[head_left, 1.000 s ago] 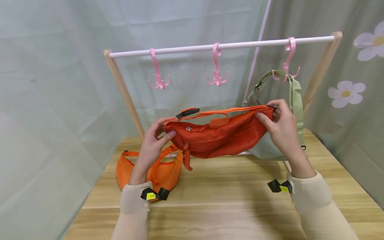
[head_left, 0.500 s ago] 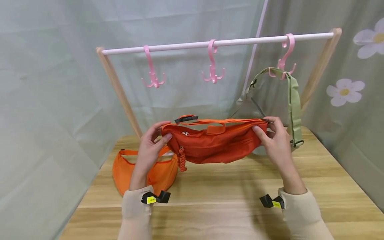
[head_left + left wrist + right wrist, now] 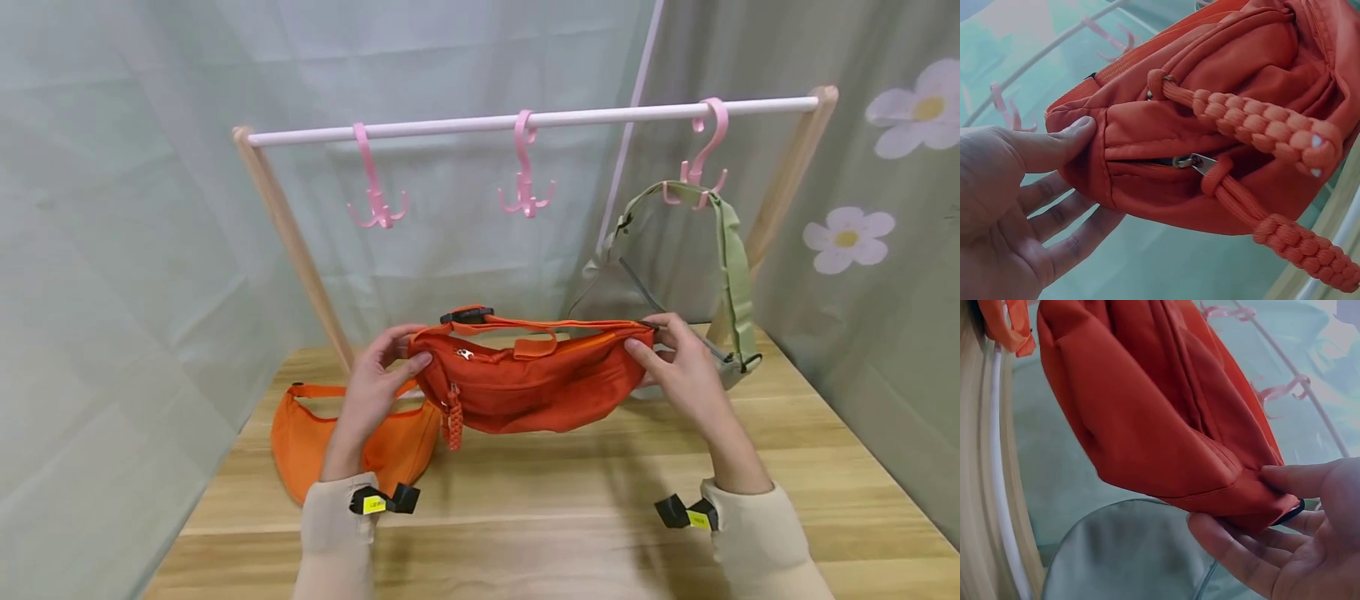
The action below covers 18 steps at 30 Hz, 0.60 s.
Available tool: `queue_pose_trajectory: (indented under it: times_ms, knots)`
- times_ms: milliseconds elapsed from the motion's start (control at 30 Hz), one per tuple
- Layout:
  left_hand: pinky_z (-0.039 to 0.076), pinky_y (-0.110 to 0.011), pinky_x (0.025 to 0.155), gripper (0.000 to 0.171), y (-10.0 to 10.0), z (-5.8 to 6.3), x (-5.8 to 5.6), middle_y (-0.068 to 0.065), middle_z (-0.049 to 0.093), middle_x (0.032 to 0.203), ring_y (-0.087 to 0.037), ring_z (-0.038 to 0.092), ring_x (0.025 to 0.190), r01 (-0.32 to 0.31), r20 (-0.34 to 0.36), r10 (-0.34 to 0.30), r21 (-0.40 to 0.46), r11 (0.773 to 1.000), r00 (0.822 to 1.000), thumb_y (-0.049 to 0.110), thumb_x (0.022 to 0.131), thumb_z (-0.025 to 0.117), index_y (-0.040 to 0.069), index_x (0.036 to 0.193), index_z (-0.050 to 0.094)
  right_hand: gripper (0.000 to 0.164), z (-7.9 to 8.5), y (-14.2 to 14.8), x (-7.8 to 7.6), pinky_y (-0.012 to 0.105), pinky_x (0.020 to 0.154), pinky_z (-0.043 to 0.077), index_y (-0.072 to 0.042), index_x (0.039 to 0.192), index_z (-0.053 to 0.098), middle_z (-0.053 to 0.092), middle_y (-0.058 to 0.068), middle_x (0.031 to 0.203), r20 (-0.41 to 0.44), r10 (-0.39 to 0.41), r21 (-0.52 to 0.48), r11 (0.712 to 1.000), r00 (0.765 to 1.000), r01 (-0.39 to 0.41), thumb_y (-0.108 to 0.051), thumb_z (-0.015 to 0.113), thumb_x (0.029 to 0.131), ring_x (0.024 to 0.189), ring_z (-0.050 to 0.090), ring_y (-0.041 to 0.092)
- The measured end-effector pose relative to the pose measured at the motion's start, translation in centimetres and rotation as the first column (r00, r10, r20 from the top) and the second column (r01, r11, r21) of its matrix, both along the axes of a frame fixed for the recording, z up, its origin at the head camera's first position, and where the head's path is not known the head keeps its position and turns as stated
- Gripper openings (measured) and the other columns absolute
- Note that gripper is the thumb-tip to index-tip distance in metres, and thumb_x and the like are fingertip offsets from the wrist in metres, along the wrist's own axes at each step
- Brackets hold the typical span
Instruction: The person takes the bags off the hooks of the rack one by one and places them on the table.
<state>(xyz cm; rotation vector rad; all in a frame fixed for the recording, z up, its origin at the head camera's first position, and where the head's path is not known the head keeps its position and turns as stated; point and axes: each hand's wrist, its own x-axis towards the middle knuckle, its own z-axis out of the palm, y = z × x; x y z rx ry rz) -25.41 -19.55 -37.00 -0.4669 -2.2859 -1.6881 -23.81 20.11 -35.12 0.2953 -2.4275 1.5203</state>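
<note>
A red crescent-shaped waist bag [image 3: 532,383] is held up level over the table, stretched between both hands. My left hand [image 3: 371,387] pinches its left end, thumb in front and fingers behind. My right hand [image 3: 686,367] grips the other end the same way; in the right wrist view the thumb lies on top of the red cloth. An orange strap [image 3: 577,323] with a black buckle [image 3: 468,315] runs along the bag's top edge. Braided cord pulls [image 3: 1266,125] dangle from its zippers, and one pocket zipper is slightly parted in the left wrist view.
A wooden rack with a white rod [image 3: 450,127] stands behind, carrying pink hooks [image 3: 525,187]. From the right hook hangs a pale green bag by its strap [image 3: 735,275], partly hidden. An orange bag [image 3: 300,442] lies on the wooden table [image 3: 525,533] at left, partly behind the left arm.
Both hands have lowered the red bag and brought it slightly left, leaving it more level. More of the green bag's strap now shows. The whole view has shifted a little.
</note>
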Motion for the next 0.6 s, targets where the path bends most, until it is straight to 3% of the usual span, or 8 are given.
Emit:
queue_pose_trajectory:
  times_ms: [133,333,600]
  knots:
    - [0.057,-0.026,0.083,0.037,-0.3,-0.4,-0.1,-0.014,0.065,0.117,-0.021,0.062,0.105,-0.010,0.059,0.011,-0.004,1.000,0.998,0.013,0.100,0.072,0.008,0.135,0.065,0.043,-0.3,0.1,-0.5,0.031,0.061,0.061,0.005,0.135,0.049,0.066,0.031,0.121,0.051,0.036,0.019,0.999,0.998,-0.037,-0.021,0.066,0.104,0.078,0.070,0.006]
    - [0.063,-0.035,0.078,0.039,-0.4,-0.8,-0.4,-0.018,0.063,0.117,-0.020,0.066,0.100,0.023,0.157,-0.023,-0.001,1.000,0.987,0.015,0.101,0.071,0.007,0.137,0.062,0.042,-0.9,0.4,-1.2,0.032,0.058,0.060,0.005,0.133,0.051,0.068,0.032,0.118,0.119,0.047,0.040,0.998,0.992,-0.052,-0.019,0.068,0.103,0.061,0.070,0.022]
    - [0.062,-0.032,0.076,0.040,-0.4,-1.4,-1.0,-0.019,0.063,0.115,-0.021,0.066,0.095,0.054,0.193,-0.048,-0.028,0.998,0.980,0.013,0.101,0.071,0.005,0.139,0.061,0.041,-1.5,0.4,-2.0,0.032,0.057,0.060,0.006,0.132,0.052,0.068,0.034,0.118,0.144,0.036,0.042,0.998,0.989,-0.042,-0.016,0.069,0.102,0.062,0.070,0.024]
